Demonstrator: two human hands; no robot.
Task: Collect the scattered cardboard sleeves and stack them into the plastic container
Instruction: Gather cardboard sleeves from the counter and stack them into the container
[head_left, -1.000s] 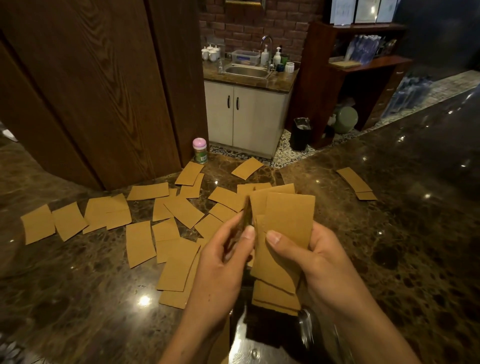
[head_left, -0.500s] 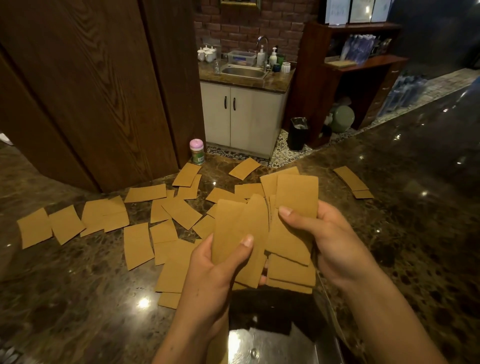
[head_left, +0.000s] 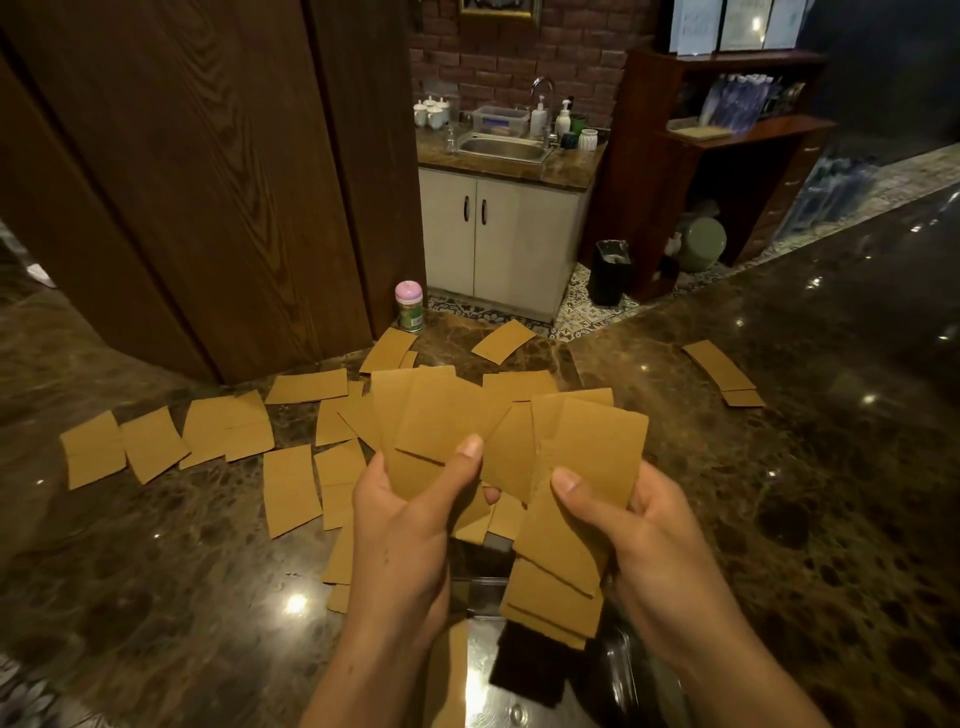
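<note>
Head view, and both hands are full at the centre of the frame. The left hand (head_left: 410, 525) pinches a loose fan of cardboard sleeves (head_left: 431, 426), thumb pressed on the front, fingers curled behind. The right hand (head_left: 644, 535) grips a second, staggered bundle (head_left: 576, 519) with its thumb across the face. The bundle's lower edges step down toward the plastic container (head_left: 628, 670) at the bottom centre, directly under the hands.

Here's the danger: neither bundle is squared up. The sleeves sit skewed, so any slackening of a thumb likely lets one slide out onto the glossy counter (head_left: 779, 519) or beside the container. Dropped in uneven like this, they'd probably jam against the wall and not stack flat.

And plenty is left to collect: scattered sleeves (head_left: 291, 488) across the left half, a pair (head_left: 719, 366) at the upper right, and one near the pink-lidded jar (head_left: 409, 306).
</note>
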